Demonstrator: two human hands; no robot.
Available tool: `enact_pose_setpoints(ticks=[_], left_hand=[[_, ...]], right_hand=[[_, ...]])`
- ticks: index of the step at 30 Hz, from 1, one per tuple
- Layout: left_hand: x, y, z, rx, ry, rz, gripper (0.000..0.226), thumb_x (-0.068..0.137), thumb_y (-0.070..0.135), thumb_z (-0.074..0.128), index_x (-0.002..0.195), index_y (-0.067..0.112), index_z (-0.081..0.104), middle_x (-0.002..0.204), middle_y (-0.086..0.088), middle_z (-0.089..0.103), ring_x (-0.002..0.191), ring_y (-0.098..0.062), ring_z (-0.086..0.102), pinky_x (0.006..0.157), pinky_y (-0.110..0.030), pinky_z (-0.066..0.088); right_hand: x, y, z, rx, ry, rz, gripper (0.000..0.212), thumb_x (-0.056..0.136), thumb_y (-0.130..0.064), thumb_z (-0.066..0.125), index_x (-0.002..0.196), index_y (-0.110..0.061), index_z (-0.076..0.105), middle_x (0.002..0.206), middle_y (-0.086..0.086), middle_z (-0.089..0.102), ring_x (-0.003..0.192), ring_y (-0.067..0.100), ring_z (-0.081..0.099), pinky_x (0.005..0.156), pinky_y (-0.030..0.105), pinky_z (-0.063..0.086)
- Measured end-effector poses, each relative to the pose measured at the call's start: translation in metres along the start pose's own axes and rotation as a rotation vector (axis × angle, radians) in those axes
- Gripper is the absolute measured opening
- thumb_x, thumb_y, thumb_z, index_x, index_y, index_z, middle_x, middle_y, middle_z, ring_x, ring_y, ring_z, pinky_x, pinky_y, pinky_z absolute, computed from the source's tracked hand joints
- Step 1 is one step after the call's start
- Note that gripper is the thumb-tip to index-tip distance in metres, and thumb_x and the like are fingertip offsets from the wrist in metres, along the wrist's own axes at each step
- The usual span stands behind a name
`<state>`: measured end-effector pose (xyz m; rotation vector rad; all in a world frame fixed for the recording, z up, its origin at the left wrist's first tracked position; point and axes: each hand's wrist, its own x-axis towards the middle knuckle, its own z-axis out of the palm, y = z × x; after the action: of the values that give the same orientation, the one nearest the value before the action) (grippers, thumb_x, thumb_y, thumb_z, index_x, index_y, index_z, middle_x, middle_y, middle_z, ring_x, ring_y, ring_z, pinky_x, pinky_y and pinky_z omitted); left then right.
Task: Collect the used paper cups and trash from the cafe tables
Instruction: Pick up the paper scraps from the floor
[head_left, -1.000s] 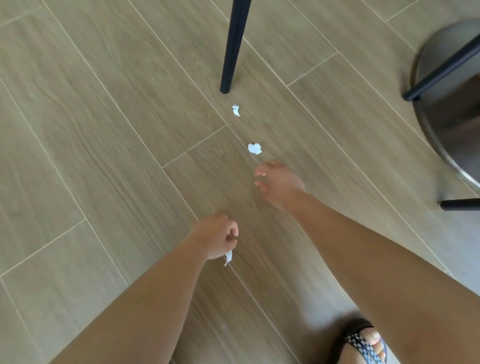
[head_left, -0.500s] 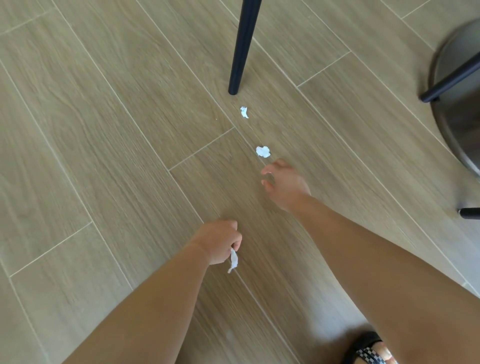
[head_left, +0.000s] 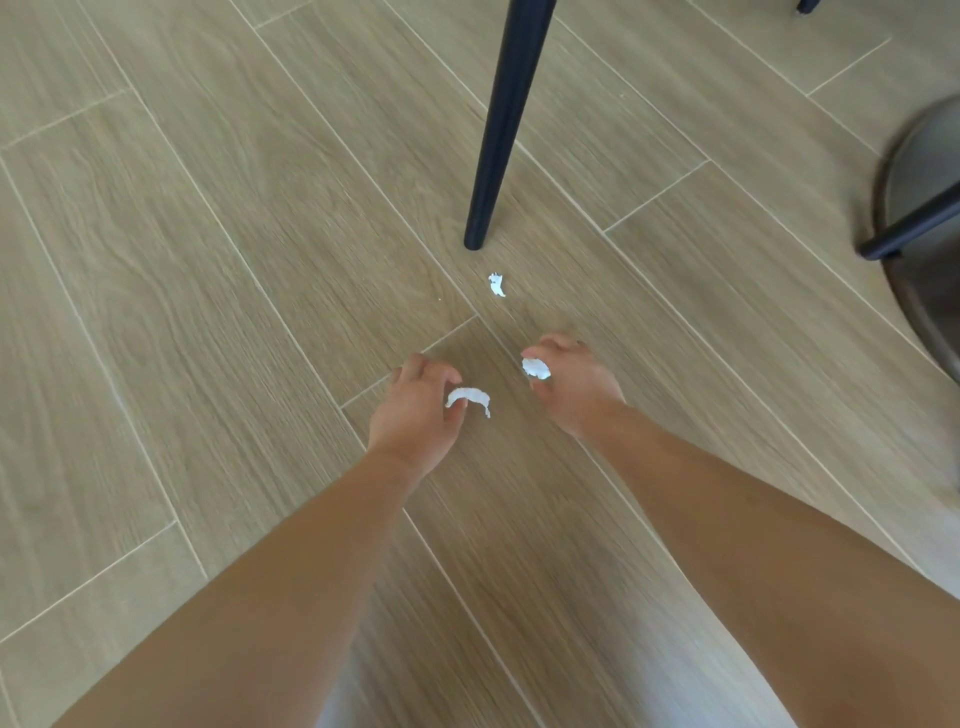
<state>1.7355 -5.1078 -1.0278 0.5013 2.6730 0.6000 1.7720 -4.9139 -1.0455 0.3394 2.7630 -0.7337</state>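
Note:
Both my hands reach down over the wood-look floor. My left hand (head_left: 415, 410) pinches a curved white paper scrap (head_left: 469, 398) between its fingertips. Just to the right, my right hand (head_left: 574, 384) pinches a second white scrap (head_left: 536, 368) with curled fingers. A third small white scrap (head_left: 497, 285) lies loose on the floor beyond both hands, just below the foot of a black table leg (head_left: 498, 145).
The floor (head_left: 208, 260) is laid with long beige planks. A round dark metal base (head_left: 919, 218) with a black bar across it (head_left: 909, 228) sits at the right edge. Another black leg tip (head_left: 804, 5) shows at the top right.
My right hand has taken up the nearer scrap that lay on the floor. My left hand has moved forward and right, closer to the right hand, with its scrap still pinched.

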Motion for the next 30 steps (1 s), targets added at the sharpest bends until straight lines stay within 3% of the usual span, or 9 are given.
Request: enact_pose_setpoints(ticks=[2,5,11,16,19,21,26,30], left_hand=[[0.000,-0.005,0.006,0.224,-0.071,0.063,0.052,0.088,0.037,0.054,0.134,0.023,0.034,0.144,-0.003,0.025,0.134,-0.025,0.025,0.101,-0.041,0.036],[0.000,-0.016,0.015,0.376,-0.251,0.057,0.078,0.088,0.048,0.050,0.146,0.028,0.002,0.156,-0.004,-0.008,0.143,-0.029,-0.002,0.112,-0.047,0.020],[0.005,-0.021,0.021,0.370,-0.314,0.030,0.081,0.089,0.055,0.044,0.145,0.034,-0.011,0.154,-0.001,-0.019,0.143,-0.028,-0.013,0.115,-0.051,0.013],[0.007,-0.020,0.019,0.372,-0.352,0.013,0.085,0.088,0.052,0.048,0.144,0.033,-0.013,0.154,-0.001,-0.021,0.142,-0.028,-0.014,0.114,-0.052,0.015],[0.008,-0.019,0.017,0.373,-0.361,0.020,0.086,0.088,0.052,0.049,0.143,0.034,-0.014,0.154,0.000,-0.021,0.142,-0.028,-0.014,0.114,-0.052,0.016],[0.009,-0.020,0.016,0.372,-0.366,0.021,0.084,0.088,0.052,0.048,0.143,0.034,-0.013,0.154,0.000,-0.020,0.143,-0.028,-0.013,0.114,-0.051,0.017],[0.013,-0.017,0.010,0.382,-0.309,0.048,0.064,0.092,0.052,0.038,0.145,0.031,0.008,0.155,-0.004,0.001,0.143,-0.029,0.006,0.105,-0.043,0.037],[0.018,-0.012,0.006,0.444,-0.190,0.079,0.030,0.094,0.026,0.047,0.124,0.024,0.041,0.137,-0.003,0.034,0.125,-0.024,0.038,0.081,-0.035,0.047]], right_hand=[[0.003,0.003,0.005,0.002,-0.004,-0.029,0.026,0.087,-0.007,0.049,0.108,-0.018,0.059,0.114,-0.002,0.053,0.103,0.020,0.051,0.070,0.029,0.046],[0.013,0.002,0.008,0.054,0.035,-0.024,0.021,0.089,-0.012,0.049,0.106,-0.020,0.059,0.110,-0.001,0.055,0.092,0.017,0.055,0.065,0.027,0.044],[0.049,-0.014,-0.004,0.077,0.197,-0.058,0.032,0.089,-0.020,0.053,0.121,-0.020,0.048,0.112,0.003,0.057,0.097,0.018,0.055,0.063,0.027,0.040],[0.075,-0.026,-0.004,-0.011,0.188,-0.113,0.038,0.089,-0.017,0.053,0.126,-0.016,0.044,0.128,0.001,0.048,0.114,0.019,0.047,0.070,0.028,0.041],[0.086,-0.029,-0.003,-0.095,0.056,-0.125,0.052,0.089,-0.016,0.054,0.136,-0.017,0.034,0.147,-0.005,0.025,0.129,0.018,0.032,0.089,0.033,0.045],[0.088,-0.028,-0.001,-0.129,-0.015,-0.124,0.048,0.091,-0.016,0.050,0.137,-0.017,0.036,0.148,-0.005,0.023,0.130,0.016,0.032,0.097,0.034,0.042],[0.070,-0.021,0.006,-0.084,0.043,-0.089,0.030,0.089,-0.006,0.049,0.117,-0.015,0.054,0.127,0.000,0.042,0.112,0.017,0.043,0.078,0.025,0.044],[0.036,-0.016,0.014,-0.018,0.003,-0.056,0.026,0.088,-0.004,0.047,0.108,-0.016,0.059,0.115,0.000,0.048,0.102,0.019,0.049,0.074,0.029,0.047]])
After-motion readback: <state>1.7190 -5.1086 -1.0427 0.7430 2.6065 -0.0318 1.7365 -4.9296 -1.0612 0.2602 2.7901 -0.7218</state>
